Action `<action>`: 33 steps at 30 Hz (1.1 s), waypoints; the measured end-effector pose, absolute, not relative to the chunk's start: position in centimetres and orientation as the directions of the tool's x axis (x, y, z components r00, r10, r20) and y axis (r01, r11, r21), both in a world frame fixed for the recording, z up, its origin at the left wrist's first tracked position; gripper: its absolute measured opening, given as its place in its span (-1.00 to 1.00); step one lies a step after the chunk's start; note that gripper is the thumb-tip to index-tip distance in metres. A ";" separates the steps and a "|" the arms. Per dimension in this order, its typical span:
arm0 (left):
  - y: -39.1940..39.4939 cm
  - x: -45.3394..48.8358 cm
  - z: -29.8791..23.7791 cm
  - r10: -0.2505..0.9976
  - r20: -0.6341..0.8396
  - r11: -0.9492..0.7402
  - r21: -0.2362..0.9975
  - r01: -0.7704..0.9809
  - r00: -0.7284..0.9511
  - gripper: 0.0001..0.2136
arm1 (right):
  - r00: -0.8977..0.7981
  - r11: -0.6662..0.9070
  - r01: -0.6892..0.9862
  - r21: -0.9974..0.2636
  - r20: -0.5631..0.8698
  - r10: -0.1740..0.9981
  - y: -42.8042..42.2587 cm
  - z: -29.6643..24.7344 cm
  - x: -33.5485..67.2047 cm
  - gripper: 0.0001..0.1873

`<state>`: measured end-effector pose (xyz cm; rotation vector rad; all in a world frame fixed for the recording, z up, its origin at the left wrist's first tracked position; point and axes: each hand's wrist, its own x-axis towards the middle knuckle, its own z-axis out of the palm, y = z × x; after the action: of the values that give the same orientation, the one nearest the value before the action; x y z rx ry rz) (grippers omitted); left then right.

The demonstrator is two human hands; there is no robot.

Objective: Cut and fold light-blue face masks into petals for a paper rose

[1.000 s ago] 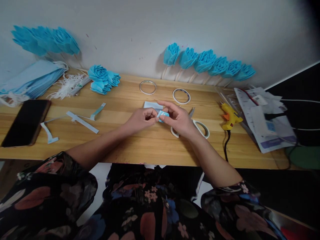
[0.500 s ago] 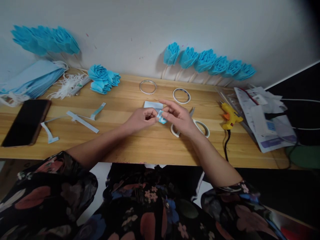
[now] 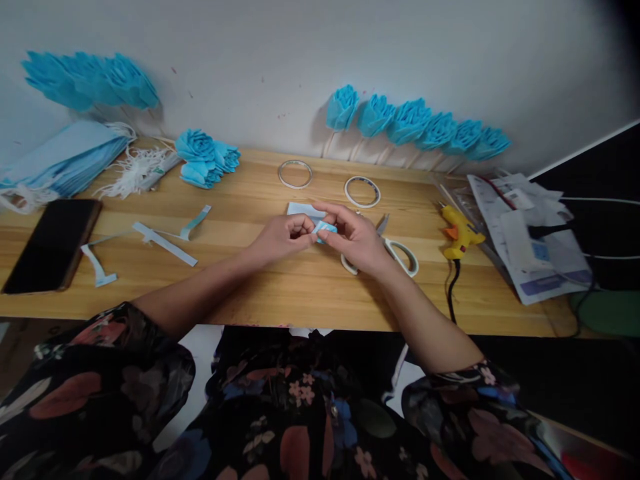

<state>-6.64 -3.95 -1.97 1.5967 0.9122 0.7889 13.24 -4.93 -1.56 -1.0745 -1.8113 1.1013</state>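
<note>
Between my two hands is a small folded piece of blue-and-white mask fabric [image 3: 324,229]. My left hand [image 3: 281,239] pinches its left side, fingers curled in. With thumb and fingers, my right hand [image 3: 357,237] grips the right side and covers part of it. Just behind my fingers a pale blue flat piece [image 3: 303,209] lies on the table, partly hidden. Scissors with white handles [image 3: 404,257] lie beneath and beside my right hand, blades pointing away from me.
Two tape rolls [image 3: 363,192] lie behind my hands. Blue fabric flowers on sticks [image 3: 410,121] lean on the wall. A yellow glue gun [image 3: 461,233] is at right. Cut strips [image 3: 165,244], a phone [image 3: 53,245] and stacked masks [image 3: 65,157] are at left.
My right fingers have shifted slightly left over the fabric piece, and the piece has tilted, showing less of its face. My left hand has hardly moved.
</note>
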 end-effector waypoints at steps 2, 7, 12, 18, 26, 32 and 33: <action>-4.1 -6.6 -1.8 0.868 0.031 -0.124 0.980 0.157 0.496 -0.84 | -0.372 0.267 0.262 -0.927 0.158 0.915 -4.9 -1.6 13.3 -0.53; -4.1 -6.6 -1.7 0.861 0.025 -0.120 0.981 0.155 0.508 -0.85 | -0.357 0.264 0.227 -0.937 0.172 0.918 -4.8 -1.6 13.7 -0.58; -3.9 -6.8 -1.7 0.887 0.029 -0.106 0.984 0.142 0.461 -0.84 | -0.334 0.238 0.236 -0.942 0.151 0.930 -4.6 -1.4 14.0 -0.51; -4.1 -6.8 -1.2 0.876 0.003 -0.072 0.989 0.126 0.482 -0.86 | -0.345 0.274 0.219 -0.936 0.189 0.919 -4.4 -1.8 13.8 -0.45; -4.0 -6.4 -2.0 0.896 0.030 -0.105 0.984 0.146 0.444 -0.77 | -0.344 0.252 0.210 -0.944 0.170 0.923 -4.6 -1.8 13.1 -0.46; -4.5 -6.3 -1.5 0.877 0.010 -0.099 0.982 0.161 0.481 -0.77 | -0.348 0.257 0.211 -0.943 0.173 0.922 -4.5 -2.0 13.5 -0.50; -4.5 -6.3 -1.4 0.877 0.011 -0.101 0.982 0.163 0.480 -0.78 | -0.343 0.257 0.214 -0.942 0.174 0.923 -4.5 -2.0 13.6 -0.50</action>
<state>-6.29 -4.50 -1.38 1.5788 0.9265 0.7777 13.59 -4.48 -2.03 -1.0494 -1.7398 1.1334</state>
